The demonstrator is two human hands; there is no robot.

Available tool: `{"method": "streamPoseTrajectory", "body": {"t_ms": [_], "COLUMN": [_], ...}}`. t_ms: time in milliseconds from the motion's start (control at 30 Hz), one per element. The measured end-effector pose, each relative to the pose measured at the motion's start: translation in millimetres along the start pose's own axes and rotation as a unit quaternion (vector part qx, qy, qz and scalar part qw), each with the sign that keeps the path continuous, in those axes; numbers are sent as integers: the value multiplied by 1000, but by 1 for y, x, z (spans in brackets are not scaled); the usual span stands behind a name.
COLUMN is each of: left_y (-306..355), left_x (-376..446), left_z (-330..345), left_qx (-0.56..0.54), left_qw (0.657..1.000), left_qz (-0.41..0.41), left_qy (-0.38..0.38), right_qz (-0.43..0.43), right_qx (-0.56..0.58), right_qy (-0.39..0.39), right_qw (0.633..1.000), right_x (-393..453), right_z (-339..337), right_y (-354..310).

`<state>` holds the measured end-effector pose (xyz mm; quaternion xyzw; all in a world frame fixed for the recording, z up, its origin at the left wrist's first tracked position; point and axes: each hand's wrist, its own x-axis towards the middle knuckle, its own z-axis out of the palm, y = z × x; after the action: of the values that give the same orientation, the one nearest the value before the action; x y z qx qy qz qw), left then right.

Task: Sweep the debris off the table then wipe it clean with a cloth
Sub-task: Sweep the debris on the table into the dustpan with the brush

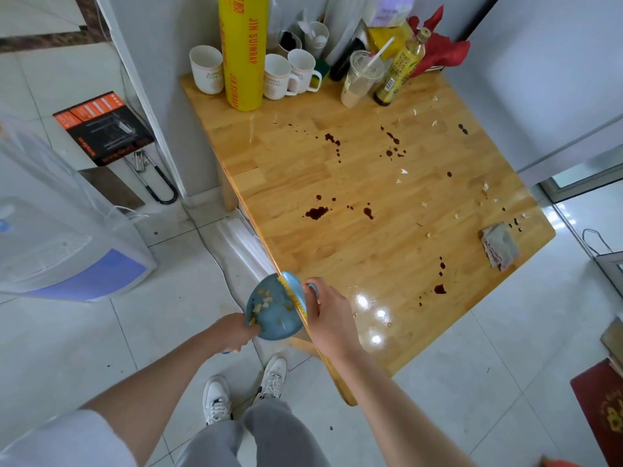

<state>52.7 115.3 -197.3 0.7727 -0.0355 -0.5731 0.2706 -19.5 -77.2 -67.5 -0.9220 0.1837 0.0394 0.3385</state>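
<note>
My left hand (236,332) grips the handle of a blue dustpan (273,315), held just below the left edge of the wooden table (337,251). Yellowish crumbs lie inside the pan. My right hand (328,318) grips a small blue brush (298,293) whose yellow bristles sit at the table's edge over the pan. Dark brown liquid stains (317,212) dot the tabletop. Pale bits of debris (423,203) are scattered over its right half. A folded grey cloth (500,246) lies near the right edge.
At the table's far end stand white mugs (276,77), a tall yellow wrap roll (241,52), a plastic cup with a straw (360,79), a bottle (399,69) and red paper. A water dispenser (60,237) stands on the floor to the left. White walls flank the table.
</note>
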Motion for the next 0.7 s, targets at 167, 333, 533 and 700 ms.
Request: {"method": "streamPoseTrajectory", "body": {"t_ms": [167, 333, 533, 700], "left_y": [-1, -8, -10, -5], "left_x": [-4, -7, -3, -1], "left_z": [0, 11, 24, 29], "left_qx": [2, 20, 6, 18], "left_qw": [1000, 1000, 1000, 1000], "left_qz": [9, 3, -6, -17], "left_qy": [-2, -10, -18, -13], "right_qz": [-11, 29, 122, 51], "right_qx": [8, 8, 26, 0], "right_qy": [8, 72, 136, 60], "right_qw": [1000, 997, 983, 997], "right_x": [-6, -15, -7, 0], "right_z": [-7, -37, -80, -35], "right_y": [5, 24, 52, 35]}}
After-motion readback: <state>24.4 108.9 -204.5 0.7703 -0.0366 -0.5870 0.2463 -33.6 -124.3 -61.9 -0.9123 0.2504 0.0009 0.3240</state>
